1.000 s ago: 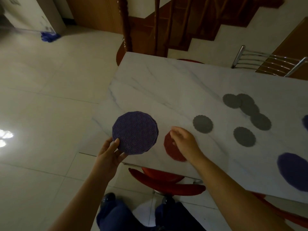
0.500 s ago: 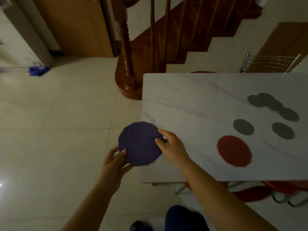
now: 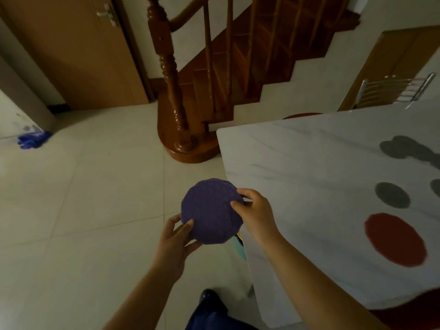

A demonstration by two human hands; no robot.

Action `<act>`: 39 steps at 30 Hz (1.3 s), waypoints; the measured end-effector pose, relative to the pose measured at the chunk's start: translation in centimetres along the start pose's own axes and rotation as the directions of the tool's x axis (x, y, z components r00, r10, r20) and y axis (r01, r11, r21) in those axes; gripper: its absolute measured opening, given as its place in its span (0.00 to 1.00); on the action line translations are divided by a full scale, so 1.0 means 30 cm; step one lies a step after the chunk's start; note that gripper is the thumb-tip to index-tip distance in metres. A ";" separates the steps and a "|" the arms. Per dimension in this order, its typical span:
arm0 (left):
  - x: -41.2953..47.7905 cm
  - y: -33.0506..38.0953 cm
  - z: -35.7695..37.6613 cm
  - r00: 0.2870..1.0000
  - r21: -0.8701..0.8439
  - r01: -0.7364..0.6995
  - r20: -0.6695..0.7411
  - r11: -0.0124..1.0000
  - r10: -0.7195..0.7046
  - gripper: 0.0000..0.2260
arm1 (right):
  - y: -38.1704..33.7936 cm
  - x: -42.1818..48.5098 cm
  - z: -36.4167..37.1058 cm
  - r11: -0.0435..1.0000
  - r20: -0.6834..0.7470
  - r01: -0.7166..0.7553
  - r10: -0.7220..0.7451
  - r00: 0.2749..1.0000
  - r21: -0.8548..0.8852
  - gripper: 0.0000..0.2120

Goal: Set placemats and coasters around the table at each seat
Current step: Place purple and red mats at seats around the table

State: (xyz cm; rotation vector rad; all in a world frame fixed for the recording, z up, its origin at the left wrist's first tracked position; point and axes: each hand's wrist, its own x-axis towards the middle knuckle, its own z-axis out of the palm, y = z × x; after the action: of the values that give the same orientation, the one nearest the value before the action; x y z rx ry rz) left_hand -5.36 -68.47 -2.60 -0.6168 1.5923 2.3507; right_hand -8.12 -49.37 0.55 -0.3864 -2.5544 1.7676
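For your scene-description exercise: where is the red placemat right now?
In the head view, the red placemat lies flat on the white table at the right of the picture, with a grey coaster just beyond it.

This is a home, a dining corner beside the stairs: a white marble-patterned tabletop (image 3: 309,175) stands on pale floor tiles (image 3: 95,186) next to a varnished wooden staircase (image 3: 238,67) with turned posts. A brown wooden door (image 3: 78,51), a metal-backed chair (image 3: 395,90) and a blue mop head (image 3: 33,140) by the wall also point to a house.
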 end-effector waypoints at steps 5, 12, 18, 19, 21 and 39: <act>0.265 0.138 -0.002 0.994 0.126 0.053 0.084 0.991 -0.064 0.08 | -0.057 0.217 0.039 0.987 -0.088 -0.163 0.161 0.983 -0.008 0.16; 0.519 0.239 0.118 0.945 0.231 0.133 0.263 0.964 -0.193 0.13 | -0.083 0.345 -0.058 0.961 -0.264 -0.265 0.277 0.924 0.081 0.09; 0.745 0.270 0.316 0.790 0.375 0.188 0.491 0.908 -0.367 0.13 | -0.063 0.393 -0.169 0.893 -0.447 -0.375 0.450 0.773 0.251 0.08; 0.790 0.282 0.357 0.753 0.404 0.187 0.526 0.895 -0.395 0.13 | -0.065 0.401 -0.177 0.877 -0.476 -0.364 0.477 0.739 0.315 0.08; 0.878 0.303 0.436 0.679 0.476 0.167 0.580 0.864 -0.450 0.15 | -0.077 0.413 -0.183 0.843 -0.522 -0.310 0.520 0.676 0.439 0.09; 1.363 0.417 0.762 0.396 0.655 0.140 0.650 0.743 -0.648 0.11 | -0.094 0.395 0.023 0.601 -0.623 0.163 0.755 0.204 0.782 0.08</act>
State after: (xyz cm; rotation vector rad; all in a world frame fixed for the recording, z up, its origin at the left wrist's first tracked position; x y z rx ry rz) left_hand -51.52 -53.72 -4.09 0.2810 1.2223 1.3169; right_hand -20.27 -48.47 1.36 -1.4969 -0.7513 1.5724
